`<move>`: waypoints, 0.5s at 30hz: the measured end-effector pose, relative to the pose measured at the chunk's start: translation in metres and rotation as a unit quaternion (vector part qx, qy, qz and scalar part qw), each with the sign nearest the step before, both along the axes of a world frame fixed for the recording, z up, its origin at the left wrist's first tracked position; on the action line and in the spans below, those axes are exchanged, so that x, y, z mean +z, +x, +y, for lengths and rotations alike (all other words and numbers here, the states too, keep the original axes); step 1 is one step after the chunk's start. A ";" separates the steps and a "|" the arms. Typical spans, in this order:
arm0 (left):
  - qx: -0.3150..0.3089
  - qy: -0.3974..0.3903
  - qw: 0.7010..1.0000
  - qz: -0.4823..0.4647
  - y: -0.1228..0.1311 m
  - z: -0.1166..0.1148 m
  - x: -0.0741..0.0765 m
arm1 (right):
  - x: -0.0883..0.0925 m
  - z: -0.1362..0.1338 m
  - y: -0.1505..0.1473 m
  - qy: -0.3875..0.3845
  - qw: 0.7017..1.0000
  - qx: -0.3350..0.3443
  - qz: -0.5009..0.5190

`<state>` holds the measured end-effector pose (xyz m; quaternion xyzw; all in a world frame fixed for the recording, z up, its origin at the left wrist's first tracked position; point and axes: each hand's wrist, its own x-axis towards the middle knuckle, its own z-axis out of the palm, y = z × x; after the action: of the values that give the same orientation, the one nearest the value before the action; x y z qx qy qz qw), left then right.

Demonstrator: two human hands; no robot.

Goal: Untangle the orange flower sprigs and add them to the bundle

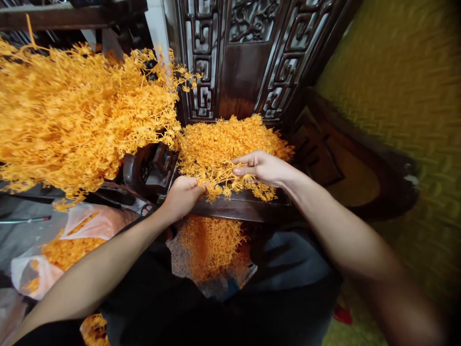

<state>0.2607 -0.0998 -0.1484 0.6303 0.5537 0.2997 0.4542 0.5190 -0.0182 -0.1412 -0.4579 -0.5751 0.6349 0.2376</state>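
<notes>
A heap of small orange plastic sprigs lies on a dark carved wooden seat. My left hand is closed at the heap's near edge, gripping the end of a thin orange sprig. My right hand pinches the same sprig from the right, fingers pressed together over the pile. Below the seat edge, more orange sprigs lie on a dark sheet in my lap.
A large bundle of long orange plastic branches fills the upper left. A plastic bag with orange pieces sits at lower left. The carved wooden chair back rises behind the heap; a yellow woven mat covers the right.
</notes>
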 end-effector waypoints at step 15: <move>-0.003 0.063 0.998 0.003 -0.019 -0.003 0.023 | 0.008 0.003 0.027 0.026 0.992 -0.113 0.047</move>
<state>0.2412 -0.1028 -0.1251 0.6605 0.5331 0.3301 0.4129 0.5462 -0.0154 -0.1333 -0.4831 -0.5245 0.6095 0.3465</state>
